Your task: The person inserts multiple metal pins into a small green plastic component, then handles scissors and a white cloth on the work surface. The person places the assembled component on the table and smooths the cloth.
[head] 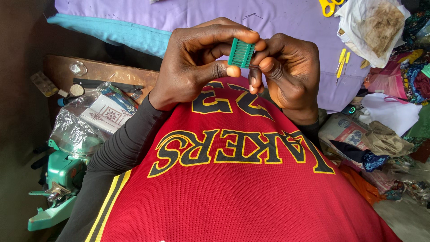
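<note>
I read this as a picking-out step: my left hand [197, 62] holds a small green ribbed plastic case [241, 52] up in front of my chest, its fingers [226, 71] clamped on it, thumb under and forefinger curled over the top. My right hand [289, 71] meets the case from the other side, with thumb and forefinger pressed together at its edge. They seem to pinch something thin and dark there, perhaps a needle, but it is too small for me to be sure. The case sits above the red mesh jersey [233, 188] I wear, well clear of any surface.

In my judgement the next move calls for a steady left-hand grip while the right draws straight out along the ribs, slowly, since a thing that fine drops easily and would vanish in the clutter below.

Beyond the hands, lilac cloth [286, 20] covers the bench, with a turquoise fold [116, 32] along its left edge. Yellow scissors [329, 6] lie at the far edge, 2 thin yellow tools [341, 62] nearer the right edge, beside a white bag [374, 27]. At left stands a brown wooden shelf [107, 71] with small bits, clear plastic packets [94, 116] and a green machine [60, 183] below it. Heaped fabrics and bags [394, 121] fill the right side.
</note>
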